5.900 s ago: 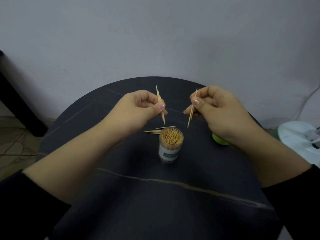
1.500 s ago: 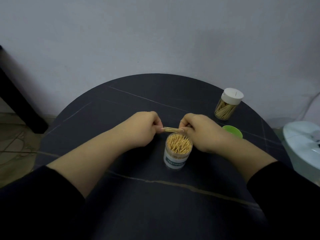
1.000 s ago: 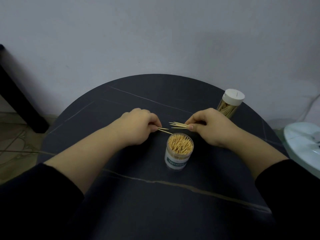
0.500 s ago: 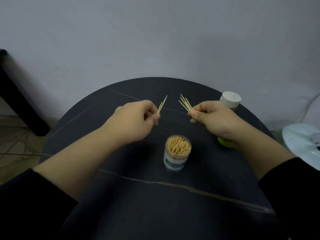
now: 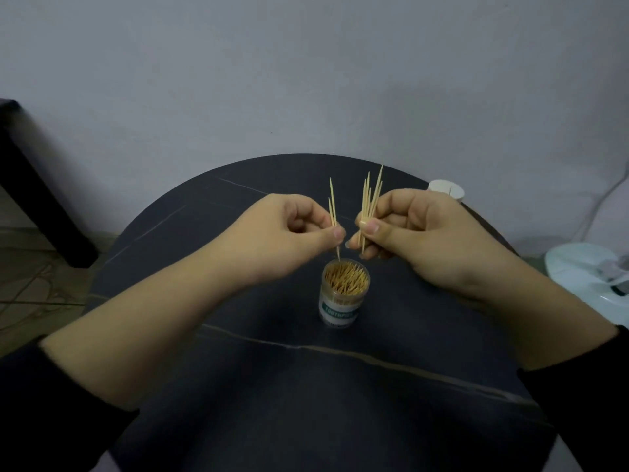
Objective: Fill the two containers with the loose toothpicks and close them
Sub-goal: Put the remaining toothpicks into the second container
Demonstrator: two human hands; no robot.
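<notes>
An open clear toothpick container, packed with toothpicks and wearing a green-and-white label, stands upright at the middle of the round dark table. Just above and behind it my left hand pinches a couple of toothpicks held upright, lower tips close over the container's mouth. My right hand grips a small upright bundle of toothpicks beside them. The second container's white lid peeks out behind my right hand at the table's far right; its body is hidden.
A white appliance sits off the table at the right. A dark furniture leg stands at the left by the wall. The green lid seen earlier is hidden behind my right hand.
Both hands lifted toothpicks off the table behind the container, turned them upright and drew them together over the open container.
</notes>
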